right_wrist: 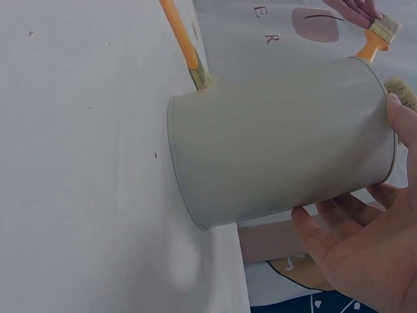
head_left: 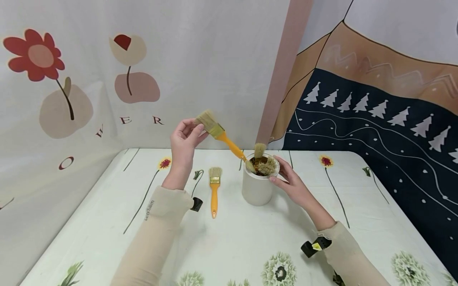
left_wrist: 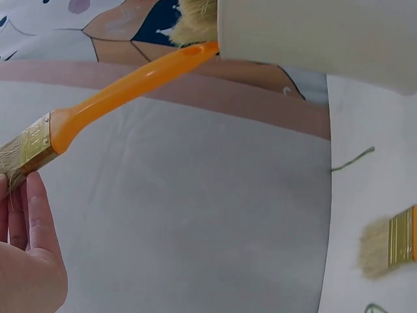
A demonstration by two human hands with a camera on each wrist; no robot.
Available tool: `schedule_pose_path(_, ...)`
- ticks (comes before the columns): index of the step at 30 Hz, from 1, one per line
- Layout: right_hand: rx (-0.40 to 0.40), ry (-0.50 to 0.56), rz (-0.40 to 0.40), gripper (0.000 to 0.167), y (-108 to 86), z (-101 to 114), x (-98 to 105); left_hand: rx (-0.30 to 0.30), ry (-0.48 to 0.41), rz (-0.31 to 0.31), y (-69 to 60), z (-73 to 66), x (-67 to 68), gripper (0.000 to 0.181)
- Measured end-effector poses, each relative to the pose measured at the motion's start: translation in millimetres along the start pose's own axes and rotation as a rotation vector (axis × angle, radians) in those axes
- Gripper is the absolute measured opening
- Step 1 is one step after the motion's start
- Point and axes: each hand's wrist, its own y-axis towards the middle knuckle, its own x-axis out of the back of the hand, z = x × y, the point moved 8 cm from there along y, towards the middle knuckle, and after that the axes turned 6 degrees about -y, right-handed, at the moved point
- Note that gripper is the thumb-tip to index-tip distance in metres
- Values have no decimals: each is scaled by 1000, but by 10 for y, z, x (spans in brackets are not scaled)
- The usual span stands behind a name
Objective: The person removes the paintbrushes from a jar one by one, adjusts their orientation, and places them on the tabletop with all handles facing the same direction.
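My left hand [head_left: 187, 139] pinches a paintbrush [head_left: 230, 145] at its bristle end, near the metal band. The brush slants down to the right, and the tip of its orange handle is at the rim of a white cylindrical container [head_left: 257, 192]. My right hand [head_left: 291, 180] holds that container by its upper right side, thumb in front and fingers behind. Bristle heads [head_left: 266, 166] of other brushes show in the container's mouth; their handles are hidden. The container stands upright on the table.
A second orange-handled paintbrush [head_left: 214, 192] lies on the table left of the container, bristles pointing away. The white tablecloth [head_left: 229, 246] has printed flowers. Printed cloth [head_left: 214, 59] hangs behind the table, with a dark patterned one [head_left: 358, 119] at the right.
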Motion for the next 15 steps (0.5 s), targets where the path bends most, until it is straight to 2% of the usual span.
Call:
schedule_pose_path(5,5,2,0,69,-4,2,-2,-17,16,-28,21,-43,137,12)
schedule_pose_path(15,10,5,-2,69,-7,3,-2,-2,97,-44,32,7,361,13)
